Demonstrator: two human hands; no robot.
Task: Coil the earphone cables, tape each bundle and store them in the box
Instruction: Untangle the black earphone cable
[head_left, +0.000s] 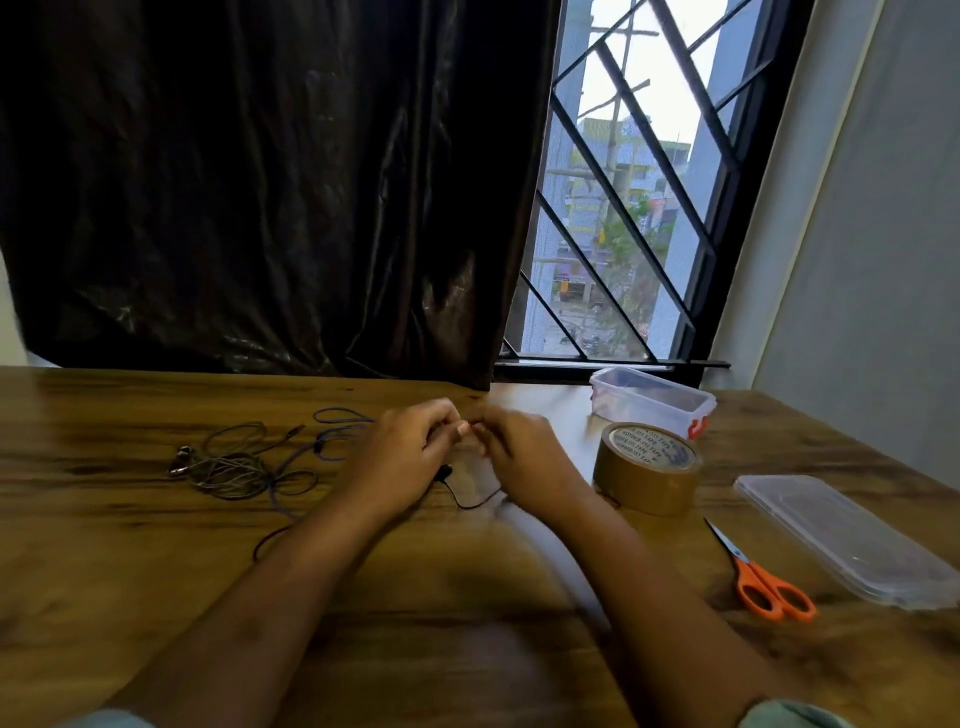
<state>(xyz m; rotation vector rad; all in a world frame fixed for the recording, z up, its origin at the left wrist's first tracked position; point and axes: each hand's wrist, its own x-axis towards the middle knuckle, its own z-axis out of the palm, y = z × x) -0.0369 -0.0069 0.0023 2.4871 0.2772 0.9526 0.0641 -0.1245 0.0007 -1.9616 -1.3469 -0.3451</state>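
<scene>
Gripping black earphone cable (445, 472) in curled left hand (402, 449), frame centre; holding right hand (519, 454) just beside, motion-blurred, hold undeterminable; hiding most of cable behind fingers.

Lower centre: bare tabletop (467, 597) between the forearms, open down to the near edge.
Centre left: loose cables (244, 462) sprawl flat; one strand passes under the left forearm.
Centre: left hand (402, 452) and right hand (524, 457) meet, with a black cable (467, 501) trailing beneath them.
Centre right: tape roll (647, 467) just beside the right wrist; open-topped box (652, 400) close behind it.
Lower right: scissors (761, 577) and lid (841, 538) lie apart, with a narrow lane between them.
Upper left: curtain (260, 182) hangs down to the far edge.
</scene>
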